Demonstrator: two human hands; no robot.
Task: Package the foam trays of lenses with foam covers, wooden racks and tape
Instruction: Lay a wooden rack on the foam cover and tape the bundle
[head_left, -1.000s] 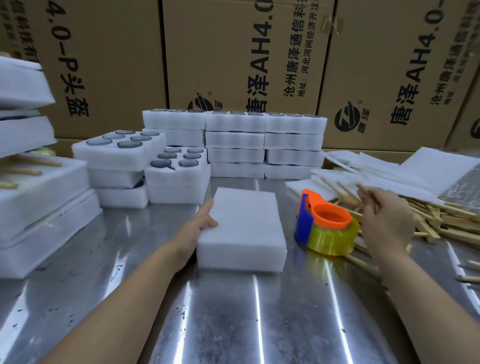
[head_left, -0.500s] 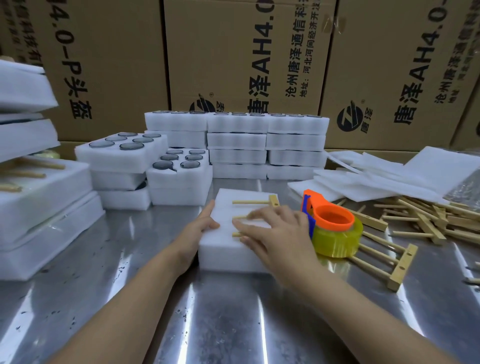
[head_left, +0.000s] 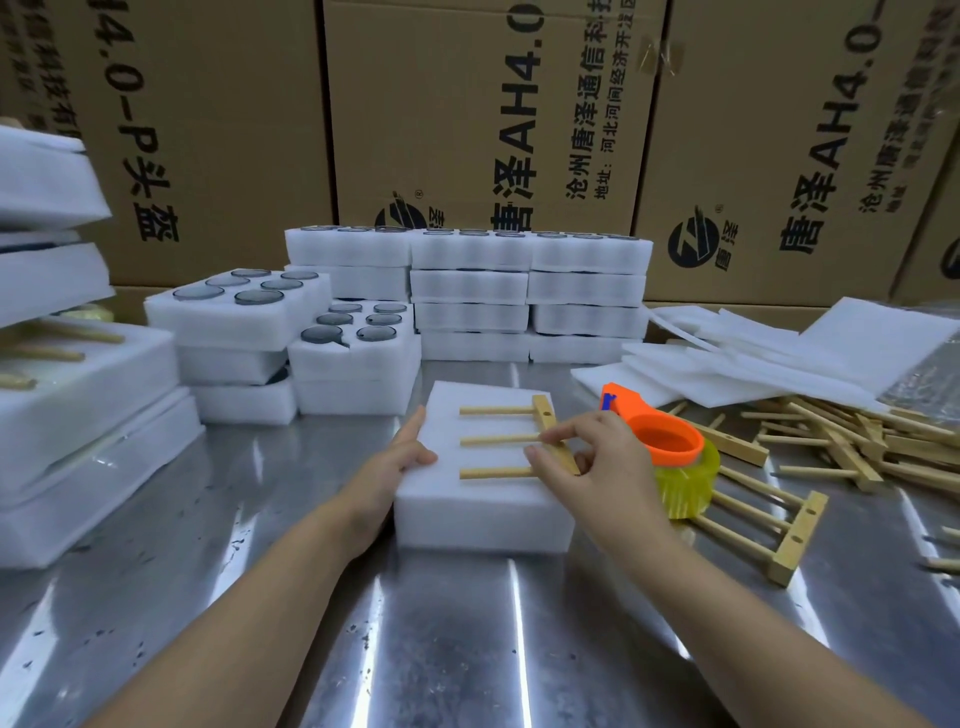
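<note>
Wooden rack (head_left: 498, 441) lies untaped atop the covered foam tray (head_left: 483, 514). Right hand (head_left: 597, 467) pinches its crossbar at the tray's right edge; left hand (head_left: 395, 467), fingers straight, braces the tray's left side. Risk: releasing to reach the tape dispenser (head_left: 675, 452), just right of the tray, may skew the rack.

- White foam tray (head_left: 483, 514) under the right hand (head_left: 587, 467); pale tan wooden rack (head_left: 493, 441) on it.
- Orange-and-blue tape dispenser (head_left: 670, 439) with yellow tape (head_left: 685, 486), right of that hand.

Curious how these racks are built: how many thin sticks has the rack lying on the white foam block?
3 on the rack: far stick, middle stick, near stick; none seems hidden.
</note>
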